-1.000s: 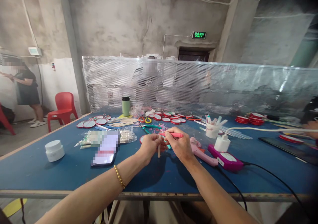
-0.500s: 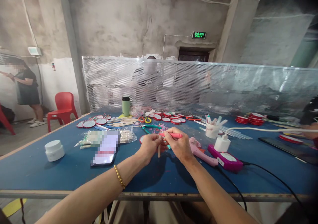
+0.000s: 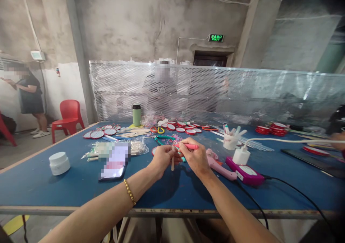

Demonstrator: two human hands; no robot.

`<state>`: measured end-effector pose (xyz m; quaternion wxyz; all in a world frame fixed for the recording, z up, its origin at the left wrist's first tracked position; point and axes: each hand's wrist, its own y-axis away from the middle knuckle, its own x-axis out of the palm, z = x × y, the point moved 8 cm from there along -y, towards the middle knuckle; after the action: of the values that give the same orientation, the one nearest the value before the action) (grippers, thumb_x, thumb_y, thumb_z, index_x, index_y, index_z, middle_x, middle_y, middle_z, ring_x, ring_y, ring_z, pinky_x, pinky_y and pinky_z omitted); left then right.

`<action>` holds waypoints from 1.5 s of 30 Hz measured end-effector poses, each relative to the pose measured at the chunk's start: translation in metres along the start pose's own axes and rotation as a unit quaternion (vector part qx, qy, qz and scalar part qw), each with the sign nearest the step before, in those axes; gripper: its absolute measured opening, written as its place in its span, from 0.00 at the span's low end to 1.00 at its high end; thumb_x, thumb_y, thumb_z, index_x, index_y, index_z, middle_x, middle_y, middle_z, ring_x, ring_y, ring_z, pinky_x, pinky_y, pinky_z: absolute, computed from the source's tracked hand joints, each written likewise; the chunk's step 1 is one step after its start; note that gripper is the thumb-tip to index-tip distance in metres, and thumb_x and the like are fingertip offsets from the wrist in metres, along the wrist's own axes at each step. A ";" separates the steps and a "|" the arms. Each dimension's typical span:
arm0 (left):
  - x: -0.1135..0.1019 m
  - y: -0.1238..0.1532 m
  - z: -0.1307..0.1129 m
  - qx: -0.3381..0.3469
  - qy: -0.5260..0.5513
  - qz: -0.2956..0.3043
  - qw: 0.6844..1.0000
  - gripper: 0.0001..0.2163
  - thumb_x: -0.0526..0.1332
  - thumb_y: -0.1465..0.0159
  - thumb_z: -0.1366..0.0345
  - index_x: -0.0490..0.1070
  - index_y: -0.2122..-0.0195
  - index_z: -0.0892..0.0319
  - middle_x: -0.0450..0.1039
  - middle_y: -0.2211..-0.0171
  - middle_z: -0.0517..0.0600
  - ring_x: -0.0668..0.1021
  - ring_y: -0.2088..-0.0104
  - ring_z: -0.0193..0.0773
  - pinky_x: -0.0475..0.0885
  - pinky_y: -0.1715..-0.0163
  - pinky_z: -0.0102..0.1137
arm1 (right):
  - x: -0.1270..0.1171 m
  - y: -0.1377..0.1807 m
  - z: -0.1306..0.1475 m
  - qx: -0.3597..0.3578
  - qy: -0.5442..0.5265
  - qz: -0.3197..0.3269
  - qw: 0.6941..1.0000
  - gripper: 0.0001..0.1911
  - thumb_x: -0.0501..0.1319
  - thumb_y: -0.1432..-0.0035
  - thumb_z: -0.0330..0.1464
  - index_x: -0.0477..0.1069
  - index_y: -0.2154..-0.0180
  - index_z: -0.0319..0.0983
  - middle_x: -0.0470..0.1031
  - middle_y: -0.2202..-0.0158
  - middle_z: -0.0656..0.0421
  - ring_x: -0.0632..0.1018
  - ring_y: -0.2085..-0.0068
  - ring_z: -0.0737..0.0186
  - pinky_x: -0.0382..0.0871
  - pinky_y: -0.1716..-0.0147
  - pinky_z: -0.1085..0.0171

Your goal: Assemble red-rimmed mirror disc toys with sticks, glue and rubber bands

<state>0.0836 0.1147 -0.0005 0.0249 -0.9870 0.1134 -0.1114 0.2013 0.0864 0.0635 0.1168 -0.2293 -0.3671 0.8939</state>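
My left hand (image 3: pixel 161 159) is closed in a pinch on a flat wooden stick (image 3: pixel 173 162), held upright over the blue table (image 3: pixel 40 185). My right hand (image 3: pixel 194 157) grips a pink pen (image 3: pixel 188 146) with its tip against the top of the stick. Both hands meet near the table's middle. A red-rimmed round piece lies partly hidden beneath them.
A phone (image 3: pixel 114 164) and a white jar (image 3: pixel 59 163) lie to the left, and a pink glue gun (image 3: pixel 219 167) and magenta device (image 3: pixel 246 174) with cable to the right. Red discs (image 3: pixel 185 128), scissors (image 3: pixel 161 138), a cup of pens (image 3: pixel 231 139), a green bottle (image 3: pixel 136 115) and a perforated screen (image 3: pixel 242 92) stand farther back.
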 end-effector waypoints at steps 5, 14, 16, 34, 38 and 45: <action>-0.001 0.000 0.000 0.002 0.000 -0.003 1.000 0.06 0.64 0.40 0.65 0.72 0.72 0.62 0.79 0.77 0.52 0.82 0.73 0.42 0.76 0.69 0.33 | 0.000 0.000 -0.002 0.007 -0.002 0.001 1.000 0.09 0.58 0.43 0.36 0.70 0.74 0.41 0.74 0.78 0.60 0.75 0.77 0.62 0.67 0.76 0.67; 0.000 -0.001 0.001 -0.001 0.003 -0.002 1.000 0.06 0.64 0.40 0.66 0.72 0.73 0.62 0.78 0.77 0.52 0.82 0.74 0.41 0.76 0.70 0.32 | 0.001 0.000 -0.003 0.002 -0.008 0.002 1.000 0.09 0.58 0.43 0.35 0.71 0.74 0.40 0.75 0.78 0.60 0.75 0.77 0.63 0.67 0.76 0.68; 0.000 -0.001 0.001 -0.001 0.003 -0.003 1.000 0.06 0.64 0.40 0.67 0.72 0.74 0.62 0.78 0.77 0.51 0.82 0.74 0.41 0.76 0.70 0.32 | 0.001 0.000 -0.003 0.001 -0.005 0.003 1.000 0.09 0.58 0.44 0.35 0.70 0.74 0.40 0.75 0.78 0.60 0.75 0.77 0.63 0.67 0.77 0.68; -0.001 -0.001 0.001 0.001 0.007 -0.004 1.000 0.06 0.65 0.41 0.65 0.72 0.71 0.62 0.78 0.77 0.52 0.82 0.74 0.41 0.77 0.70 0.32 | 0.001 0.000 -0.005 0.006 -0.004 -0.003 1.000 0.09 0.58 0.44 0.35 0.71 0.74 0.40 0.74 0.78 0.60 0.75 0.77 0.63 0.66 0.77 0.68; -0.001 -0.001 0.001 0.002 0.002 -0.005 1.000 0.06 0.65 0.41 0.65 0.71 0.71 0.61 0.78 0.77 0.51 0.82 0.74 0.41 0.77 0.70 0.32 | 0.001 0.000 -0.005 0.006 -0.004 -0.002 1.000 0.09 0.59 0.44 0.35 0.71 0.74 0.40 0.73 0.79 0.61 0.75 0.77 0.63 0.66 0.77 0.69; 0.000 -0.001 0.001 0.004 -0.001 -0.001 1.000 0.05 0.63 0.40 0.67 0.71 0.72 0.61 0.78 0.77 0.51 0.82 0.73 0.42 0.77 0.69 0.32 | 0.001 0.000 -0.004 0.002 -0.002 0.000 1.000 0.10 0.58 0.43 0.35 0.71 0.74 0.40 0.74 0.78 0.60 0.75 0.77 0.63 0.67 0.77 0.68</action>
<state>0.0838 0.1160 -0.0018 0.0290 -0.9871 0.1119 -0.1111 0.2022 0.0895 0.0602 0.1166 -0.2273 -0.3656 0.8950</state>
